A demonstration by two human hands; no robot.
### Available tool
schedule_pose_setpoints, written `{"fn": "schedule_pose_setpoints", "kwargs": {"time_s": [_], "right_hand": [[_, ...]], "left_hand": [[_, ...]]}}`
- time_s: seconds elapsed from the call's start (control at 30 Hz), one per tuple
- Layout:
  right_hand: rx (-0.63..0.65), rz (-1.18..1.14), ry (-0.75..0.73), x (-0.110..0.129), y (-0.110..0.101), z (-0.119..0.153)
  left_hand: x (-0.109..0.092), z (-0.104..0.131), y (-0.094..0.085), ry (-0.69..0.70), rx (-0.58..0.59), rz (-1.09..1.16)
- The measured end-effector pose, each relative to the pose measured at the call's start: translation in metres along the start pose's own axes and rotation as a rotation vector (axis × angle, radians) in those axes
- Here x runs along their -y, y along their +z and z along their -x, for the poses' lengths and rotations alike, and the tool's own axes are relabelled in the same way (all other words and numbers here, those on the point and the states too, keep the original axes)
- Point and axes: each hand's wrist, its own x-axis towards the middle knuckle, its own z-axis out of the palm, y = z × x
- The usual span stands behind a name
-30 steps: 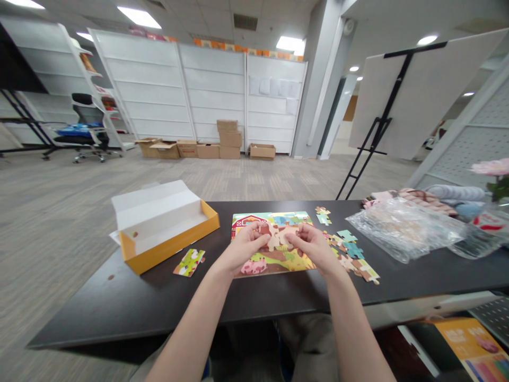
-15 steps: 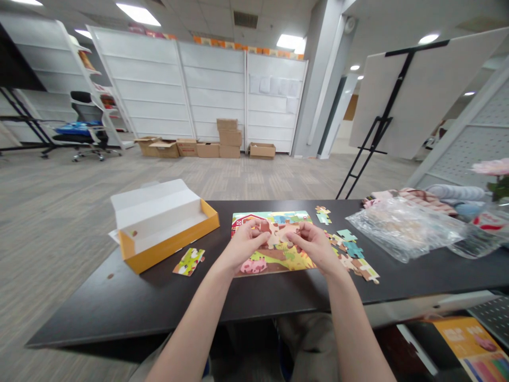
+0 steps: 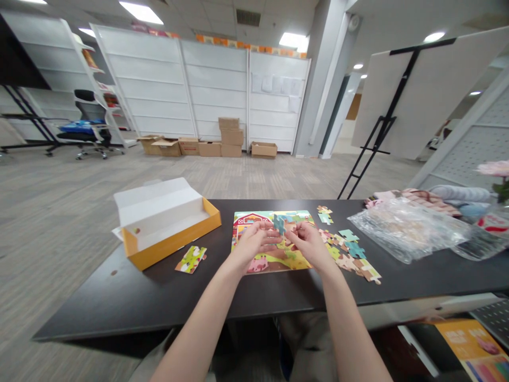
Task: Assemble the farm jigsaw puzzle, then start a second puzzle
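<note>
My right hand [image 3: 309,242] pinches jigsaw puzzle pieces [image 3: 280,224] with a blue-teal part standing up toward the left. My left hand [image 3: 257,243] is open beside them, its fingers stretched out and slightly apart; whether a fingertip touches the pieces is hard to see. Beneath both hands lies a colourful farm picture board [image 3: 296,260] with a red barn at its upper left and a pink pig near its lower edge. Loose puzzle pieces [image 3: 352,248] are heaped right of the board, and a small pair [image 3: 325,215] sits behind them.
An open yellow box [image 3: 175,241] with a white lid stands on the left of the black table [image 3: 139,302]. Joined green puzzle pieces [image 3: 191,259] lie in front of it. Clear plastic bags [image 3: 407,231] and rolled cloths [image 3: 457,193] take up the right side.
The pieces both hands held have been turned, so a blue-teal part now shows. My left fingers have opened and straightened, while my right hand keeps its pinch. The view has shifted slightly.
</note>
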Motion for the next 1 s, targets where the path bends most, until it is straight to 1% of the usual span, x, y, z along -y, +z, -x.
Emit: {"fn": "schedule_pose_setpoints", "kwargs": {"time_s": [0.07, 0.13, 0.2, 0.27, 0.33, 0.43, 0.5, 0.53, 0.57, 0.63, 0.7, 0.77, 0.83, 0.87, 1.0], "right_hand": [[0.032, 0.036, -0.032, -0.001, 0.004, 0.000], [0.065, 0.081, -0.078, -0.003, 0.005, 0.000], [0.084, 0.138, -0.121, -0.004, 0.005, 0.001], [0.097, 0.198, -0.143, -0.007, 0.004, 0.001], [0.115, 0.240, -0.149, -0.008, 0.002, 0.001], [0.121, 0.259, -0.151, -0.008, -0.006, 0.001], [0.069, 0.247, -0.141, -0.007, -0.015, 0.002], [0.022, 0.245, -0.131, -0.007, -0.022, 0.002], [-0.039, 0.253, -0.117, -0.007, -0.030, 0.002], [-0.193, 0.307, -0.084, -0.008, -0.047, 0.003], [-0.354, 0.406, -0.052, -0.013, -0.067, 0.004], [-0.468, 0.520, -0.006, -0.020, -0.085, 0.006], [-0.514, 0.610, 0.043, -0.027, -0.102, 0.008], [-0.519, 0.637, 0.064, -0.031, -0.110, 0.010], [-0.556, 0.723, 0.105, -0.047, -0.140, 0.019]], "left_hand": [[0.000, -0.001, 0.002, -0.005, 0.003, -0.010], [0.002, -0.001, 0.005, 0.030, 0.033, -0.059], [0.009, -0.003, 0.007, 0.080, 0.046, -0.123], [0.017, -0.005, 0.008, 0.131, 0.035, -0.199], [0.024, -0.008, 0.008, 0.171, 0.022, -0.294], [0.025, -0.011, 0.001, 0.208, 0.071, -0.397], [0.020, -0.012, -0.008, 0.239, 0.092, -0.431], [0.016, -0.012, -0.015, 0.261, 0.074, -0.449], [0.012, -0.012, -0.023, 0.301, 0.032, -0.474], [0.003, -0.011, -0.040, 0.387, -0.102, -0.589], [-0.004, -0.010, -0.055, 0.438, -0.214, -0.797], [-0.007, -0.010, -0.064, 0.445, -0.260, -0.993], [-0.006, -0.010, -0.064, 0.452, -0.256, -1.154], [-0.005, -0.011, -0.061, 0.462, -0.230, -1.217], [0.004, -0.020, -0.044, 0.536, -0.067, -1.351]]}}
